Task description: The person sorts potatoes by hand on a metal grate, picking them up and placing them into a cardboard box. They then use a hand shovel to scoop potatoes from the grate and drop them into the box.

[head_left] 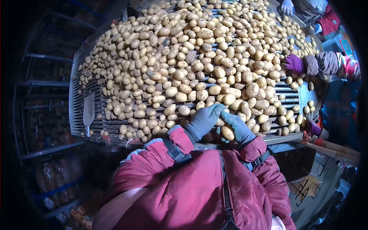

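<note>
Both my hands wear grey-green gloves and meet at the near edge of a slatted sorting table heaped with potatoes (168,61). My right hand (239,128) is closed around a pale oval potato (227,133), its fingertips showing beneath. Beside it, my left hand (205,119) has its fingers bent together, their tips touching the right hand's fingers. Another potato (220,122) shows partly between the two hands. The left palm faces away, so what it grips is hidden. More potatoes lie right up against both hands.
A metal scoop (89,111) lies on the slats (78,96) at the left. Across the right side, a co-worker's purple glove (294,63) reaches into the potatoes. Another person's pale glove (287,7) is at the top right. A metal rim (283,138) runs along the near side.
</note>
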Action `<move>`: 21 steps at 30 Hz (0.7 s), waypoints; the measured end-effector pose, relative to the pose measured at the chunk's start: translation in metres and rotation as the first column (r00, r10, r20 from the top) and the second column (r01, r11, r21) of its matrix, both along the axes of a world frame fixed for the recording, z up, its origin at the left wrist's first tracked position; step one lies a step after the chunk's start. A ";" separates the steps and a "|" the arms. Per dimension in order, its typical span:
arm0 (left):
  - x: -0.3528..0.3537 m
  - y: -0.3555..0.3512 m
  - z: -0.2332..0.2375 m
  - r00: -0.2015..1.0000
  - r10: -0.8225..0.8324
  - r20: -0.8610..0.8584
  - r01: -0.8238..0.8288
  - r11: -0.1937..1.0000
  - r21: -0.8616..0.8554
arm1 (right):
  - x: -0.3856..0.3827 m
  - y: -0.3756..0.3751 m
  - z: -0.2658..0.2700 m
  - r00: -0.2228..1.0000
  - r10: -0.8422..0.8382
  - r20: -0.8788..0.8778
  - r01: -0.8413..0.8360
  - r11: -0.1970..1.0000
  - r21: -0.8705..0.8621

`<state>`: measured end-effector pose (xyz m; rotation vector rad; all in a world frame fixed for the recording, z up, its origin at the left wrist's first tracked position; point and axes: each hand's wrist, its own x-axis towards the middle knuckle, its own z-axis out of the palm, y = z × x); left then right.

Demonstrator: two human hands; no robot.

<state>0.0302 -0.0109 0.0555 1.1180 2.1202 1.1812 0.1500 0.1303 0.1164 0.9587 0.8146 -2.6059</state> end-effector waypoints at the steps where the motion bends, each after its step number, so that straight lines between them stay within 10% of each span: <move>1: -0.010 -0.005 -0.006 0.997 -0.039 -0.059 0.030 0.989 -0.144 | 0.010 -0.004 -0.022 0.968 0.179 -0.174 -0.102 0.920 0.378; 5: -0.065 -0.036 0.008 0.995 0.099 0.026 -0.089 0.965 -0.248 | 0.039 -0.010 -0.027 0.994 -0.046 -0.103 0.071 0.963 0.260; 7: -0.102 -0.065 -0.025 0.716 0.237 0.657 -0.306 0.952 -0.011 | 0.067 -0.008 -0.023 0.966 -0.256 -0.020 0.253 0.935 0.249; 8: -0.102 -0.054 0.023 0.985 0.120 -0.120 -0.130 0.988 -0.081 | 0.084 -0.005 -0.011 0.940 -0.341 -0.020 0.332 0.898 0.288; 10: -0.121 -0.050 0.000 0.981 0.195 0.025 -0.194 0.981 -0.007 | 0.130 0.011 -0.034 0.901 -0.415 0.126 0.371 0.888 0.273; 13: -0.115 -0.033 -0.029 0.860 -0.115 -0.497 0.154 0.987 0.039 | 0.180 0.001 -0.047 0.795 -0.580 0.176 0.520 0.802 0.295; 14: -0.100 -0.012 -0.012 0.922 -0.166 -0.350 0.153 0.986 -0.065 | 0.186 -0.008 -0.045 0.747 -0.633 0.204 0.553 0.761 0.338; 16: -0.079 0.027 -0.030 0.751 -0.239 -0.616 0.246 0.966 -0.075 | 0.197 -0.028 -0.038 0.738 -0.651 0.176 0.606 0.755 0.251; 21: -0.040 0.077 -0.041 0.677 -0.484 -0.554 0.445 0.869 -0.215 | 0.234 -0.057 -0.044 0.586 -0.766 0.266 0.719 0.642 0.267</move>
